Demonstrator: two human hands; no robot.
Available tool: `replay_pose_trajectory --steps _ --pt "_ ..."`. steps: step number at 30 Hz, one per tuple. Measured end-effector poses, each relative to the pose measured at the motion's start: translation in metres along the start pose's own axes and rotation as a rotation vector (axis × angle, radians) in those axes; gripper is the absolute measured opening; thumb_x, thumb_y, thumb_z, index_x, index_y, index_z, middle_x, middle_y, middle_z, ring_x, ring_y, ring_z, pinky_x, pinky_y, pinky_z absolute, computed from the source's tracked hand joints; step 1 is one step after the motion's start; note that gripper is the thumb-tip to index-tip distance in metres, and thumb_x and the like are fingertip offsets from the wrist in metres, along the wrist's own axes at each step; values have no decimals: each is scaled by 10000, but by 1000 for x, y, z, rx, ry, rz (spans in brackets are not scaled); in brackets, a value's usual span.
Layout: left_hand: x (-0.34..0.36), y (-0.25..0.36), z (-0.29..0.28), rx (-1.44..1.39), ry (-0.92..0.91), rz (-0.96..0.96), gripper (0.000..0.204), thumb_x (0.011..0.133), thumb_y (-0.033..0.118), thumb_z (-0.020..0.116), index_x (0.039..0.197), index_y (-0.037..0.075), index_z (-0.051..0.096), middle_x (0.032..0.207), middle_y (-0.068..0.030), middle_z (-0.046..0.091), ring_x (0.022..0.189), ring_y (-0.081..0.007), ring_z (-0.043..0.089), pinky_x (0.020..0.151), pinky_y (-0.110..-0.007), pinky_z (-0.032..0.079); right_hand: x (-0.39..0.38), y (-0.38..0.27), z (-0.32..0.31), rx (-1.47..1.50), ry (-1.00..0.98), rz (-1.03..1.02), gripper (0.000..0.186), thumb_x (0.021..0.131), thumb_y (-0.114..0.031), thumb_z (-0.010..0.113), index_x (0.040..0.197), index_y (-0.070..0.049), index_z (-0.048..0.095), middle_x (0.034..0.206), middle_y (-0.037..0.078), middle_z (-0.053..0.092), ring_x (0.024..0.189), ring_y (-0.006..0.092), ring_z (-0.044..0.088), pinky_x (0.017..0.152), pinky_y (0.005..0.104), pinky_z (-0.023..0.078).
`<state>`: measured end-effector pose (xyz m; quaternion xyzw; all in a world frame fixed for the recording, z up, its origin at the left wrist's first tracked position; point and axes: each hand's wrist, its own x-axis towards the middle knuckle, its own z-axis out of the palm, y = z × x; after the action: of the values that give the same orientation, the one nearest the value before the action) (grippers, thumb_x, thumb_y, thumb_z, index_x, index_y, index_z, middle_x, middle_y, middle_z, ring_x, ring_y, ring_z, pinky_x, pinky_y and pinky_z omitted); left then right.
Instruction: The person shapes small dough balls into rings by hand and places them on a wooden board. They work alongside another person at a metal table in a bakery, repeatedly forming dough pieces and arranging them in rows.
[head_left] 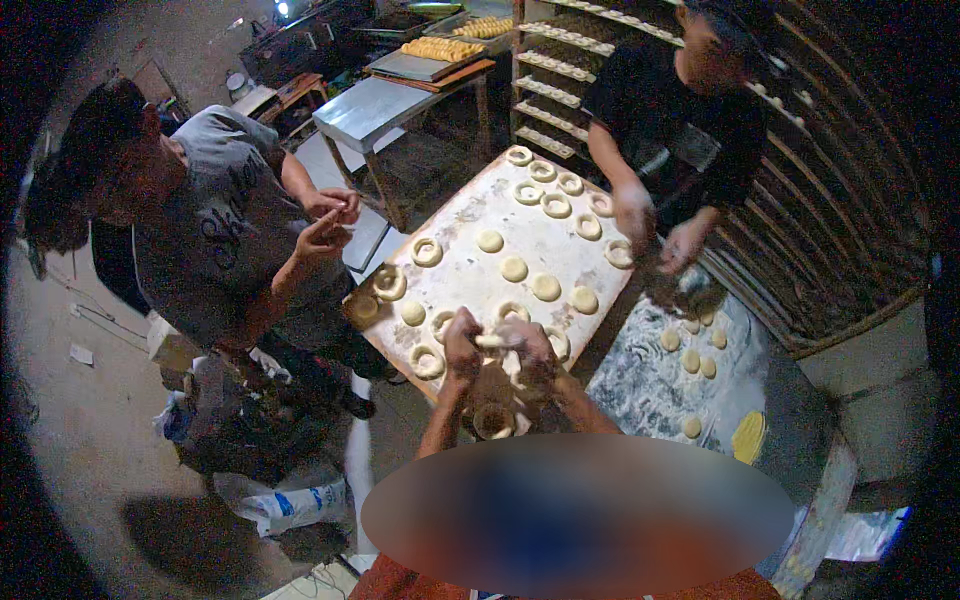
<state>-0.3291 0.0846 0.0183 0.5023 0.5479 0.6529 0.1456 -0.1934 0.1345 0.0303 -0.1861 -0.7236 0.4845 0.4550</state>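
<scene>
Close to my body, over the near edge of a floured board [455, 285], my left hand [462, 345] is closed on one end of a pale piece of dough [491, 342]. The fingers of my right hand [533, 343] grip the same dough from the other side, slightly blurred. Under and around my hands lie dough rings, one ring [416, 353] to the left of my left hand. Several flat dough rounds, such as a dough round [546, 288], rest farther up the board. More dough rings stand in rows at its far end.
A person in grey [215, 220] stands left, fingers together. Another person in black [670, 120] reaches over the board's far right. A floured table [650, 390] with dough rounds is at right. Racks of trays [555, 105] and a metal table [370, 105] stand behind.
</scene>
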Motion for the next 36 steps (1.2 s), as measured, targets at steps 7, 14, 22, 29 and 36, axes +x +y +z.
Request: replay_pose_trajectory --steps 7,14,22,29,36 --pt "64 -54 -12 968 -166 -168 256 928 287 472 855 44 504 734 -142 537 714 -315 569 644 -470 435 56 2 -6 -667 -67 387 613 732 -275 691 1207 63 504 855 182 656 760 284 659 706 374 521" --pt "68 -83 -25 740 -337 10 352 743 326 744 972 81 636 931 -132 593 916 -339 560 790 -523 392 -91 -45 -119 -518 82 843 485 764 -186 714 1199 -19 582 925 107 669 729 168 638 705 341 522" --pt "51 -22 24 985 -55 14 292 811 219 658 1067 91 601 938 -164 609 886 -346 577 783 -474 417 -262 -92 -220 -858 106 938 373 808 -190 674 1140 -36 602 989 157 656 873 293 643 790 397 510" --pt "-102 77 162 137 -653 -31 240 844 138 639 1053 24 608 956 -179 637 895 -292 625 771 -372 480 -284 -84 -206 -502 292 965 289 708 -157 756 914 -60 578 876 116 637 803 205 627 760 349 510" --pt "-216 150 214 -394 -700 -681 208 901 116 623 1043 -36 637 957 -104 675 872 -171 636 783 -311 513 -299 -93 -211 -172 635 595 533 651 -67 757 1108 -38 484 1004 78 580 898 204 615 755 330 517"
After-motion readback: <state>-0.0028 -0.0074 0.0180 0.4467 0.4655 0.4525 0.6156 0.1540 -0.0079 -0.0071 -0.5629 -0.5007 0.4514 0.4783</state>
